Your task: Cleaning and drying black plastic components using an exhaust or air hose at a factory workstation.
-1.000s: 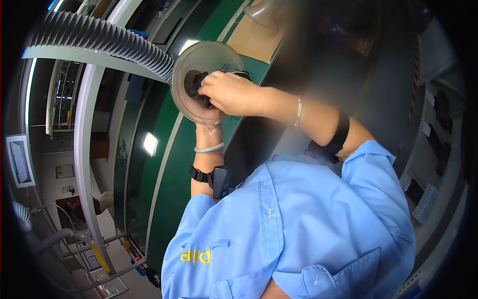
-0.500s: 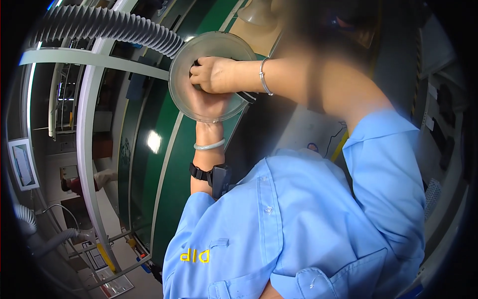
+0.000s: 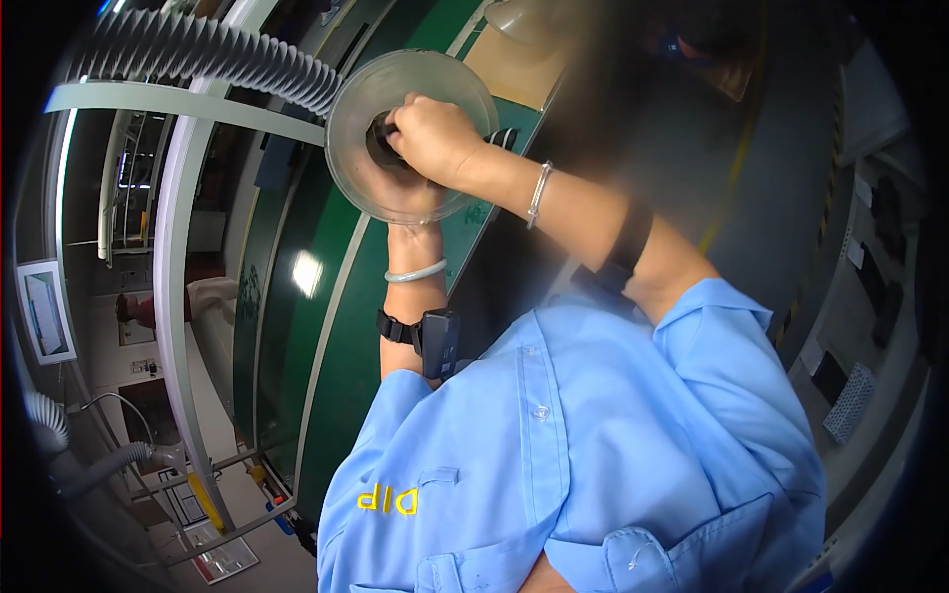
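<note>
A clear, round plastic disc like a reel (image 3: 348, 158), with a dark centre, is held over the bench. Rising from below, my left hand (image 3: 395, 193) is behind it, blurred through the clear plastic. It supports the disc and its fingers are mostly hidden. In front of the disc, my right hand (image 3: 433, 136) is closed, thumb and fingers pinched at the dark centre; what they hold is too small and dark to name. At the disc's right edge a black strip (image 3: 502, 138) with pale stripes shows.
A green bench (image 3: 341, 296) with pale strips runs below the disc. A grey ribbed hose (image 3: 217, 59) and white frame bars (image 3: 173, 257) stand at the left. A clear hood (image 3: 516, 18) is at the top. Far left, a person (image 3: 143, 311) is partly visible.
The disc has shifted slightly up and left with both hands. My right elbow has dropped toward my body, and the right hand has tilted, its fingertips rising at the disc's centre.
</note>
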Motion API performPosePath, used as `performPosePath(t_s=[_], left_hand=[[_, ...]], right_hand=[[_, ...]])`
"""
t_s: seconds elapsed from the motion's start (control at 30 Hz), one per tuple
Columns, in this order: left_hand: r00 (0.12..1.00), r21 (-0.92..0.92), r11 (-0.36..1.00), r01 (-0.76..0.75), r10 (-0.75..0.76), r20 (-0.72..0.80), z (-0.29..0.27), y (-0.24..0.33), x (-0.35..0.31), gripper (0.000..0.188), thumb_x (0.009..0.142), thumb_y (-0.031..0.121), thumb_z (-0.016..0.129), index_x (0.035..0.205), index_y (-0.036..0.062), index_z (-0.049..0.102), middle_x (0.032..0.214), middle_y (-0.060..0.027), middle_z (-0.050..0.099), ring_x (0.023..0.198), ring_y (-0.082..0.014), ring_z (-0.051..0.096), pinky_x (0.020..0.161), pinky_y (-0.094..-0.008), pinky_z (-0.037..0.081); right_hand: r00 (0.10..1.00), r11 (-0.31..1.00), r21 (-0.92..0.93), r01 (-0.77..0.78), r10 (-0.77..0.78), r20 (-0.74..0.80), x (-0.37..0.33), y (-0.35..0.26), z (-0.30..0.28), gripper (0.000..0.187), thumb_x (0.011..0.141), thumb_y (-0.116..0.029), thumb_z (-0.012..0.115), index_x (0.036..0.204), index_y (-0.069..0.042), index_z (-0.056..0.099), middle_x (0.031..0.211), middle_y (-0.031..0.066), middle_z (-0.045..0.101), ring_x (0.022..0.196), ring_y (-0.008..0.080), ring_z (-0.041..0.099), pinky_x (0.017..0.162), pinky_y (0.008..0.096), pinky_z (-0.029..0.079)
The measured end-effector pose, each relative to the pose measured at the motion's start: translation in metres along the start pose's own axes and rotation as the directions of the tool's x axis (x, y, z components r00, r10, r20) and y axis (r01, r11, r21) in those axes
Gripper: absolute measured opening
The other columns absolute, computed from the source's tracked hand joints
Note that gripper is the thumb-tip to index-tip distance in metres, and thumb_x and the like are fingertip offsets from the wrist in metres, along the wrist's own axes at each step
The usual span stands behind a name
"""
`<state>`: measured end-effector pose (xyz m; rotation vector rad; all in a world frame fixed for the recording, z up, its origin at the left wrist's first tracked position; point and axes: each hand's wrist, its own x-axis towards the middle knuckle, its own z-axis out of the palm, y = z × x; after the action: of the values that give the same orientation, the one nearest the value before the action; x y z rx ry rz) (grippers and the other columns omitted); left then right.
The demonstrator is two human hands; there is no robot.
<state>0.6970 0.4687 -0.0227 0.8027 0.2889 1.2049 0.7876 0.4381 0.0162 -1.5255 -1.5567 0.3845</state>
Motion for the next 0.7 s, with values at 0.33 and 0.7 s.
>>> performPosePath(t_s=[0.33, 0.7], left_hand=[[0.981, -0.052, 0.99, 0.128, -0.134, -0.143, 0.015, 0.001, -0.015, 0.048, 0.088, 0.048, 0.04, 0.118, 0.0105, 0.045, 0.113, -0.0066, 0.05, 0.102, -0.0242, 0.051, 0.09, -0.0487, 0.043], [0.996, 0.009, 0.998, 0.057, -0.056, -0.072, 0.021, 0.014, -0.009, 0.041, 0.089, 0.043, 0.042, 0.113, 0.0101, 0.049, 0.109, -0.0073, 0.053, 0.101, -0.0236, 0.052, 0.09, -0.043, 0.044]], right_hand=[[0.931, 0.682, 0.638, -0.358, 0.313, 0.188, 0.006, -0.005, 0.014, 0.023, 0.077, -0.015, 0.06, 0.099, -0.01, 0.067, 0.106, 0.0117, 0.06, 0.096, 0.029, 0.059, 0.087, 0.0352, 0.044], [0.958, 0.967, 0.19, 0.169, -0.206, 0.2, 0.015, 0.009, 0.017, 0.026, 0.075, -0.011, 0.057, 0.099, -0.009, 0.067, 0.11, 0.009, 0.059, 0.103, 0.0274, 0.056, 0.09, 0.0364, 0.043]])
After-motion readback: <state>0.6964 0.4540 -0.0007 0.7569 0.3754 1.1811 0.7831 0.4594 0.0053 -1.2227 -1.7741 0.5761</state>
